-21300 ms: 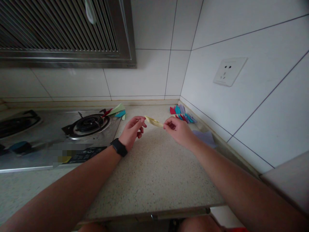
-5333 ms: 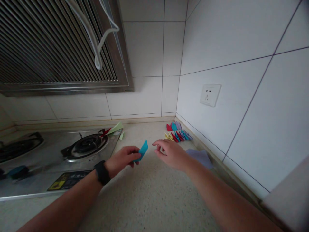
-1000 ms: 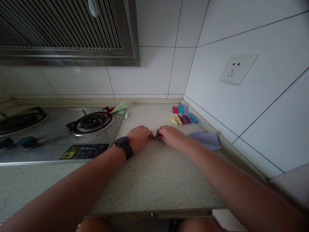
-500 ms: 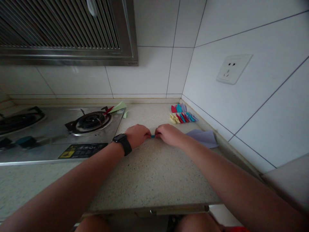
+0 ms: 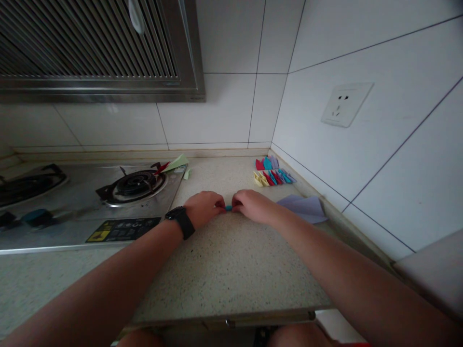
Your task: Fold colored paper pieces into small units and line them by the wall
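Note:
A small blue strip, which looks like folded paper point(image 5: 228, 208), lies low over the countertop between my two hands. My left hand point(image 5: 205, 208), with a black watch on its wrist, pinches the strip's left end. At the other end, my right hand point(image 5: 252, 205) has its fingers closed on the strip. Only a short middle length shows; the fingertips cover the rest. Beyond my right hand a sheet of lilac paper point(image 5: 307, 208) lies partly behind the forearm. Several small folded paper pieces point(image 5: 274, 177) in yellow, red, blue and lilac stand in rows near the corner.
To the left is a gas stove point(image 5: 137, 185) with green paper point(image 5: 176, 163) and red paper resting over its right edge. A range hood point(image 5: 101, 53) hangs above. The tiled wall on the right carries a socket point(image 5: 346, 105). The countertop point(image 5: 224, 270) has a front edge near my legs.
The view has tilted slightly, so everything sits a little lower. Both hands keep their pinch on the blue strip, with barely any shift of the fingers.

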The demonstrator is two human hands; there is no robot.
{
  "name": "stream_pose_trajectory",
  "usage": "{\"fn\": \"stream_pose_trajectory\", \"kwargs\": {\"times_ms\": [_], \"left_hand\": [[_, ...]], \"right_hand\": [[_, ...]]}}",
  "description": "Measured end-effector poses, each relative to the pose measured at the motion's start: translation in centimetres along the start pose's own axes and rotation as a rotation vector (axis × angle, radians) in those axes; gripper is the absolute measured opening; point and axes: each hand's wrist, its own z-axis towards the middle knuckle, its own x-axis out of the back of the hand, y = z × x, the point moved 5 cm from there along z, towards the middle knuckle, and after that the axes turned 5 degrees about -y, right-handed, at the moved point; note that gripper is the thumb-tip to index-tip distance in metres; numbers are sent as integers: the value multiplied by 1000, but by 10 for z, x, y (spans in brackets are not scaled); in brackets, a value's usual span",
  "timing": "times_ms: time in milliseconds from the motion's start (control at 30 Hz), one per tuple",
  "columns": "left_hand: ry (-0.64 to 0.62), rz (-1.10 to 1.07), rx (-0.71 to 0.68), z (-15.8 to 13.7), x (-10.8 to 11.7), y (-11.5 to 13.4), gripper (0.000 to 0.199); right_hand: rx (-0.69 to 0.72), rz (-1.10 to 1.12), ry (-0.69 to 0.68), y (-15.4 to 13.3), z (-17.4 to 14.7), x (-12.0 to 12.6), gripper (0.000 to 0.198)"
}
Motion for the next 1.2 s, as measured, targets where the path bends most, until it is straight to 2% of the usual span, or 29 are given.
{"fn": "stream_pose_trajectory", "kwargs": {"times_ms": [167,400,500,600,700,800,933,1067,1200], "left_hand": [[21,58,-51,2,2,4,20],[-3,62,-21,3,3,6,19],[17,78,-55,0,5,8,22],[29,83,-112,-5,7,11,29],[24,57,-103,-9,7,9,31],[49,27,-64,-10,6,7,26],[46,9,-79,-7,3,9,29],[26,10,-101,-4,-1,11,27],[69,-68,-94,-5,0,11,23]], "right_hand": [[-62,-25,-40,0,-1,2,13],[-109,-83,-56,-3,-1,6,15],[-72,-78,-42,-2,-3,8,16],[44,-52,-51,-3,-7,9,19],[129,-36,-22,-5,-10,11,17],[114,-17,47,-4,-10,11,18],[93,8,34,-3,-9,5,25],[79,-10,58,-3,-9,6,20],[89,-10,82,-5,-9,8,11]]}}
